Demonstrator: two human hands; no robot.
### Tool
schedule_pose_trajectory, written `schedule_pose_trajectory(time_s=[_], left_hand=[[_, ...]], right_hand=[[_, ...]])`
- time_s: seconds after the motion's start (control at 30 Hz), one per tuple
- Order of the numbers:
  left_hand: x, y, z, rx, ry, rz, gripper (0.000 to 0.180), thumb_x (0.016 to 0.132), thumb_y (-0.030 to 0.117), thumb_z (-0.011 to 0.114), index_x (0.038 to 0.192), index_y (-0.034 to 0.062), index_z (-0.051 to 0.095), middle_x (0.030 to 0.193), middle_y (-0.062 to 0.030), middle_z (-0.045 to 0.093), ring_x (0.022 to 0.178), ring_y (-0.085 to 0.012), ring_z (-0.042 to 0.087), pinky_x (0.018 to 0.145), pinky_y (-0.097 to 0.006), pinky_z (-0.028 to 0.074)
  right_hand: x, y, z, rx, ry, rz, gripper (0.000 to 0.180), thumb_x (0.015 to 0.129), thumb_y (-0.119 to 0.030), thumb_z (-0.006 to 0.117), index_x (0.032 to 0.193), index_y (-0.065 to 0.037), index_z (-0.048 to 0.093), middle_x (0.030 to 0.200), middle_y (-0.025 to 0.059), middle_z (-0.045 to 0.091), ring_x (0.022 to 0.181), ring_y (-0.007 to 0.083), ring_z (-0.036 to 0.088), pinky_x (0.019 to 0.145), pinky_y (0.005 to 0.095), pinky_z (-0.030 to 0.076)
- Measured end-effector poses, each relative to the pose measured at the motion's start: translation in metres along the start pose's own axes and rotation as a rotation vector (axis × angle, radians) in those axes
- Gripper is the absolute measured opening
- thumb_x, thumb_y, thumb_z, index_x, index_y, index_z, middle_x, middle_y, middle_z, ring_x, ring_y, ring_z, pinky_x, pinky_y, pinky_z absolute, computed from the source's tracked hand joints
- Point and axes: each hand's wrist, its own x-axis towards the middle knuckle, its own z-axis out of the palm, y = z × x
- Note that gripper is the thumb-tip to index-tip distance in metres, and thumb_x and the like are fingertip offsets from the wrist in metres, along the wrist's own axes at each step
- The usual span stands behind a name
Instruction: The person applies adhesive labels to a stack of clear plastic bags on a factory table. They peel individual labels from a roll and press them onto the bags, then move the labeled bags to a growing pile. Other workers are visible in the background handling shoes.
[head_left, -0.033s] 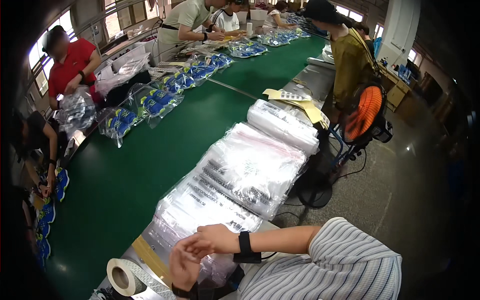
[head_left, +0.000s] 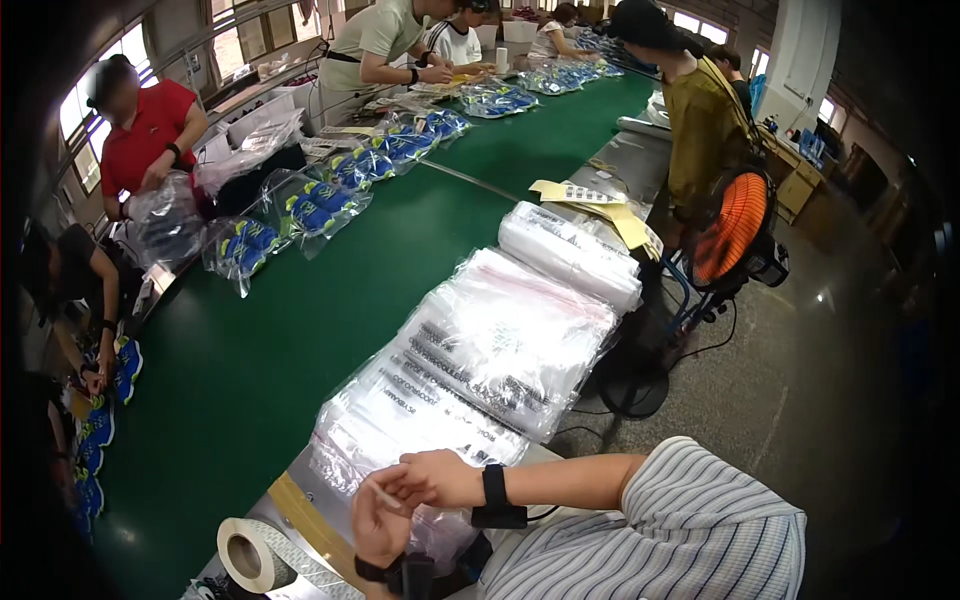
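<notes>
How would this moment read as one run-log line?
left hand and right hand: close together, fingers bent, hold unclear | nearest: printed clear plastic bags | nearby: white roll, green work surface

The fingers point(head_left: 412, 488) partly hide the bags point(head_left: 470, 365) under them; below the fingers, the lower edge cuts the left forearm point(head_left: 376, 590).

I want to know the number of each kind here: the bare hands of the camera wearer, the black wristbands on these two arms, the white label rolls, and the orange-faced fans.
Bare hands: left hand, right hand: 2
Black wristbands: 2
White label roll: 1
Orange-faced fan: 1
Total: 6
</notes>
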Motion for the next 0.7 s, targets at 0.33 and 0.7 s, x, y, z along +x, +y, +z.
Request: schedule_pose_trajectory(time_s=[0.33, 0.7], left_hand=[[0.019, -0.026, -0.015, 0.231, 0.194, -0.055, 0.033, 0.099, 0.01, 0.039, 0.129, -0.0031, 0.044, 0.124, -0.0161, 0.057, 0.11, -0.027, 0.061, 0.083, -0.035, 0.055], [-0.012, 0.008, 0.007, -0.537, 0.044, -0.236, 0.065, 0.1, 0.049, 0.029, 0.144, 0.0006, 0.024, 0.13, -0.0207, 0.045, 0.117, -0.0328, 0.049, 0.092, -0.051, 0.048]], right_hand=[[-0.015, 0.007, -0.088, 0.4, 0.307, 0.037, 0.016, 0.094, -0.016, 0.052, 0.09, -0.001, 0.057, 0.08, 0.013, 0.056, 0.076, 0.0306, 0.056, 0.068, 0.0397, 0.045], [-0.039, -0.04, -0.065, -0.159, -0.171, -0.271, 0.092, 0.067, -0.034, 0.08, 0.138, 0.002, 0.035, 0.134, 0.0183, 0.044, 0.121, 0.0378, 0.047, 0.103, 0.0449, 0.037]])
